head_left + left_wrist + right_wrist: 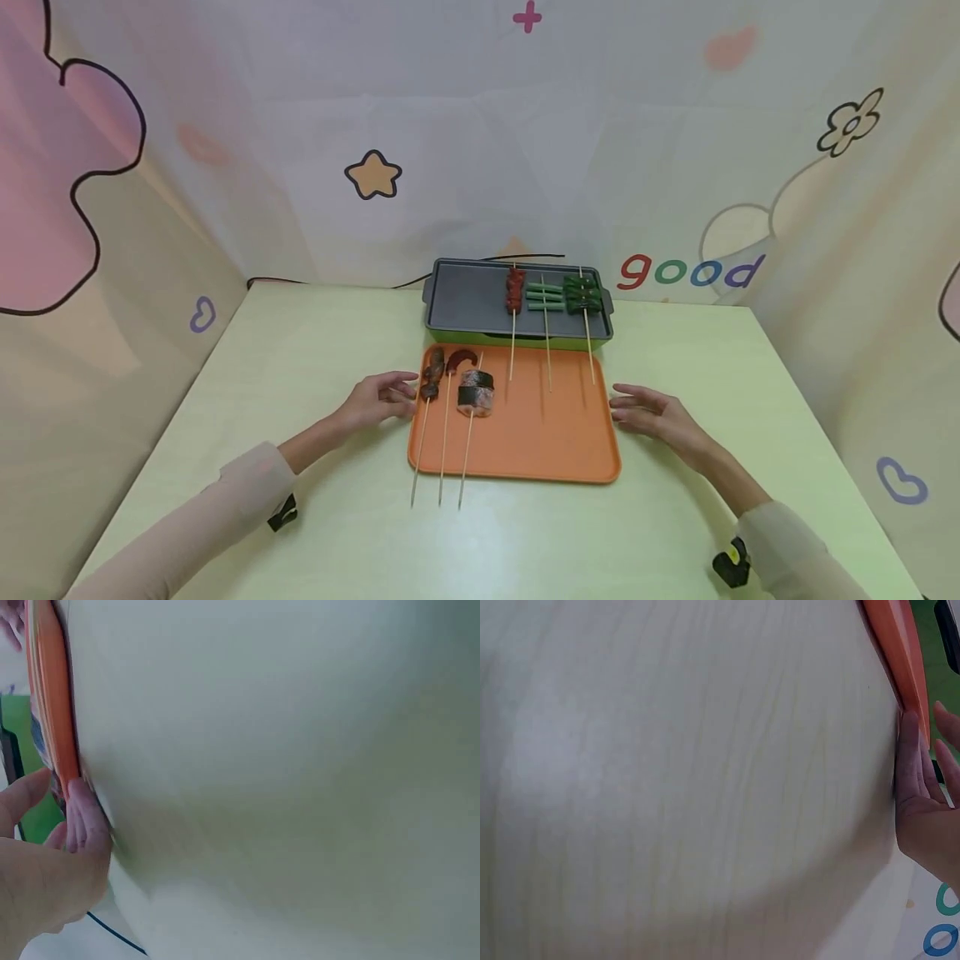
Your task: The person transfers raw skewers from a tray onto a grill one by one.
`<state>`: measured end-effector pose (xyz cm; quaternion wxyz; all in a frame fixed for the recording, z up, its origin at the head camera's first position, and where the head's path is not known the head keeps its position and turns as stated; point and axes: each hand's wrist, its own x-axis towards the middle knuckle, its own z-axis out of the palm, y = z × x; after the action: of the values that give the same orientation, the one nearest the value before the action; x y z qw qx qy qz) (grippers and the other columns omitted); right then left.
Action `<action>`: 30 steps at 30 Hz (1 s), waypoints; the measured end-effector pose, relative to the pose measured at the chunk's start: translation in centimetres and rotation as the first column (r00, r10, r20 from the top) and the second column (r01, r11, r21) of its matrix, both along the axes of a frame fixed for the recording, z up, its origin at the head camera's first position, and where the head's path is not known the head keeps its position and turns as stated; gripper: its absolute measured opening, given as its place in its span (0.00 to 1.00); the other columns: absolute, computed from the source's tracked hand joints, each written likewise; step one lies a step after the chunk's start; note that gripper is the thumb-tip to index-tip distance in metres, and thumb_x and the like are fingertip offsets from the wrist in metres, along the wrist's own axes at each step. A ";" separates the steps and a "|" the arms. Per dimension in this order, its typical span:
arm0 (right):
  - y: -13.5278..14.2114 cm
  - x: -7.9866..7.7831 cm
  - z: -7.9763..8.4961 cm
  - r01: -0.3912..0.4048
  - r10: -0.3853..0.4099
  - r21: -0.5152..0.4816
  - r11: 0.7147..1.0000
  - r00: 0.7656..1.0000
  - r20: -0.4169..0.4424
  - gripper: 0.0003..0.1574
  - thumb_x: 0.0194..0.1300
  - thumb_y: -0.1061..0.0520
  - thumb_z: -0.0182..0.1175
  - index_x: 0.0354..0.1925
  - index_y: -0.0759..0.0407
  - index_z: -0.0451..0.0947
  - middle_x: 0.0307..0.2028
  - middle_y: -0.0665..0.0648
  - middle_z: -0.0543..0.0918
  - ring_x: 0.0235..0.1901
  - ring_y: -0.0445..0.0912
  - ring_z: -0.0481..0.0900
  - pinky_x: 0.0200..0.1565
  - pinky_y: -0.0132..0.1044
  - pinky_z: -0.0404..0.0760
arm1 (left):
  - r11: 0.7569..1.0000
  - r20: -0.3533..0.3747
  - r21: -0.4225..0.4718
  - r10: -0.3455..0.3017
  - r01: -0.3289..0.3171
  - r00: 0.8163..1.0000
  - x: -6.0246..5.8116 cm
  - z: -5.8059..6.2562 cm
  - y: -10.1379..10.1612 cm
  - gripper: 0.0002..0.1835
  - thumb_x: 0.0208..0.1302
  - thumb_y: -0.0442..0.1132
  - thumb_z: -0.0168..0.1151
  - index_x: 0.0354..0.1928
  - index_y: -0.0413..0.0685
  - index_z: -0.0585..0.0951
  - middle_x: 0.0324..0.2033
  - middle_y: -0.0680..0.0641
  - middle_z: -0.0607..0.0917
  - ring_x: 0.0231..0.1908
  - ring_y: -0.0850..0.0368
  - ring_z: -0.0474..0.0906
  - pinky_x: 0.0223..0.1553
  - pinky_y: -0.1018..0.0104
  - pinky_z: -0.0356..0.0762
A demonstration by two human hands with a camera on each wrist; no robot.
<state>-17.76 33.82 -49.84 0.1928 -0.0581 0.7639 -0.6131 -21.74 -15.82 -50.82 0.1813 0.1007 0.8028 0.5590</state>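
Note:
An orange tray (540, 450) lies on the table between both hands. My left hand (378, 397) is at its left edge, fingertips right at the rim with fingers loosely extended, as the left wrist view also shows. On the opposite side my right hand (648, 410) has its relaxed fingers at the right rim. Three skewers rest on the tray's left part, sticks jutting past the front edge: one with brown chunks (432, 372), one with a dark red curled piece (461, 359), and one with a black-and-pale banded piece (476, 392).
Behind the tray stands a green grill with a dark grey top (468, 296). On its right half lie a red chunk skewer (514, 290), a green stalk skewer (545, 297) and a leafy green skewer (582, 295), sticks reaching over the tray. A printed curtain (480, 125) hangs behind.

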 end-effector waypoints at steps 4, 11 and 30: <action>-0.2 -0.4 -0.3 -0.003 0.003 0.044 0.999 1.000 0.012 0.40 0.74 0.59 0.60 0.76 0.71 0.57 0.62 0.68 0.80 0.48 0.33 0.86 0.52 0.30 0.87 | 1.000 0.029 -0.022 0.005 -0.004 1.000 2.0 0.4 -0.1 0.24 0.67 0.30 0.65 0.64 0.35 0.78 0.45 0.38 0.86 0.35 0.60 0.84 0.33 0.69 0.85; -0.4 -0.8 -0.2 -0.025 0.023 0.093 0.995 0.999 0.030 0.41 0.73 0.60 0.62 0.75 0.71 0.58 0.51 0.58 0.83 0.41 0.35 0.86 0.44 0.30 0.88 | 0.999 0.013 -0.009 -0.045 0.045 0.999 5.8 1.1 0.2 0.21 0.66 0.31 0.65 0.61 0.33 0.79 0.38 0.43 0.86 0.30 0.57 0.79 0.25 0.70 0.79; -0.1 -0.8 -0.7 -0.051 0.051 0.020 0.999 0.999 0.010 0.40 0.72 0.64 0.61 0.75 0.74 0.58 0.45 0.47 0.84 0.41 0.35 0.86 0.43 0.30 0.89 | 0.997 0.177 0.071 -0.010 -0.003 0.984 10.5 1.6 1.5 0.29 0.65 0.30 0.68 0.65 0.25 0.72 0.37 0.38 0.90 0.33 0.55 0.88 0.33 0.61 0.90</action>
<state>-18.58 33.77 -50.53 0.2123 -0.0727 0.7674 -0.6006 -11.23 -14.31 -49.18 0.2495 0.0583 0.7628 0.5937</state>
